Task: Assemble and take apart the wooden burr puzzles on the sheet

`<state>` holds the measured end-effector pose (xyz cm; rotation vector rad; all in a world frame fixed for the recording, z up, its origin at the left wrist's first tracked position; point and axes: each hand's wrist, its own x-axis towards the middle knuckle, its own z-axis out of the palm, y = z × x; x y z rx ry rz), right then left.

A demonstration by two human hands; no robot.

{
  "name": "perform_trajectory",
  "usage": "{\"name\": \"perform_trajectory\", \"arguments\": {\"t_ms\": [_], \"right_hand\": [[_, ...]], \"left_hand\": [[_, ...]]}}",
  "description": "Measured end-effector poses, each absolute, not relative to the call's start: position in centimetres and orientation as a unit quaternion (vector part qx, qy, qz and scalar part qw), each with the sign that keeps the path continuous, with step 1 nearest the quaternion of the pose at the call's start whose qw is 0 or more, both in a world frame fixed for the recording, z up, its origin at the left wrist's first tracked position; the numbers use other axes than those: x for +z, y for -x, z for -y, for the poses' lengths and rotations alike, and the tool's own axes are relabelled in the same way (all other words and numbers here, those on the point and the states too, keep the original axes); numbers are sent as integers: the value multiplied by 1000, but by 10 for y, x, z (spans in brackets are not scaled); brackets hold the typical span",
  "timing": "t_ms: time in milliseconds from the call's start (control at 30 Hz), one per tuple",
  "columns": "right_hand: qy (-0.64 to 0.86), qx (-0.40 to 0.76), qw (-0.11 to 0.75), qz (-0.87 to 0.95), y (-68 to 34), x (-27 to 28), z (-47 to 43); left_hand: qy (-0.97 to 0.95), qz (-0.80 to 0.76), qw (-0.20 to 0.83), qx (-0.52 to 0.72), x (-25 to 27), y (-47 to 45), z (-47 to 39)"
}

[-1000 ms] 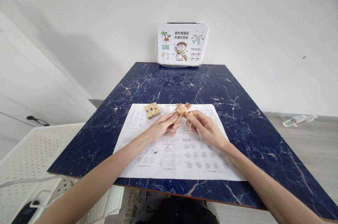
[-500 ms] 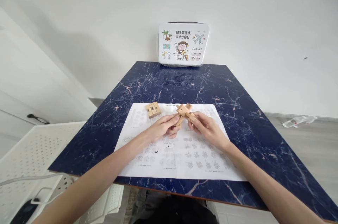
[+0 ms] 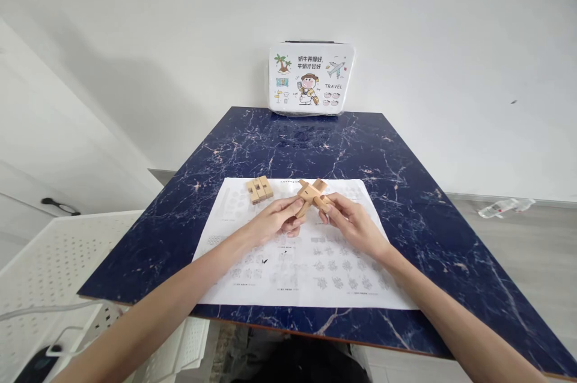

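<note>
Interlocked wooden puzzle pieces (image 3: pixel 311 192) form a cross-like shape held up between my two hands, over the far part of a printed sheet. My left hand (image 3: pixel 285 216) grips the lower left side with thumb and fingers. On the right, my right hand (image 3: pixel 349 217) pinches a piece that juts out toward it. The fingertips hide part of the joints. Left of the hands, several notched wooden pieces (image 3: pixel 259 189) lie side by side on the white instruction sheet (image 3: pixel 288 287), which shows rows of small diagrams.
The sheet lies on a dark blue marbled table (image 3: pixel 311 154). A white case with cartoon prints (image 3: pixel 312 79) stands at the back against the wall. To the left is a white perforated rack (image 3: pixel 67 245) with a cable. A clear plastic bottle (image 3: pixel 505 208) lies on the floor at right.
The joined pieces have turned slightly in my hands, with both hands keeping hold. The whole view has shifted a little; the loose pieces stay where they lay on the sheet.
</note>
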<state>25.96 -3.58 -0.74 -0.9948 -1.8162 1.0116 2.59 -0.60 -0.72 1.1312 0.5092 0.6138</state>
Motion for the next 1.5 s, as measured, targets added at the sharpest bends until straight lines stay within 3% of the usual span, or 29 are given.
{"name": "perform_trajectory", "arguments": {"t_ms": [233,567,1100,1200,1367,1500], "right_hand": [[360,501,389,684,-260,-7,36],[326,505,383,701,-258,-2,35],[370,476,380,701,-261,-8,34],[363,478,386,701,-260,-8,34],[404,377,403,729,-259,-9,35],[445,302,381,752,-259,-13,33]], "left_hand": [[-497,-228,791,275,-8,-25,3],[-450,-228,818,275,-11,-25,-1],[-520,-253,770,271,-3,-28,7],[-566,-290,717,286,-1,-30,9],[-739,-366,452,340,4,-32,12],[-771,-373,357,373,4,-31,10]]}}
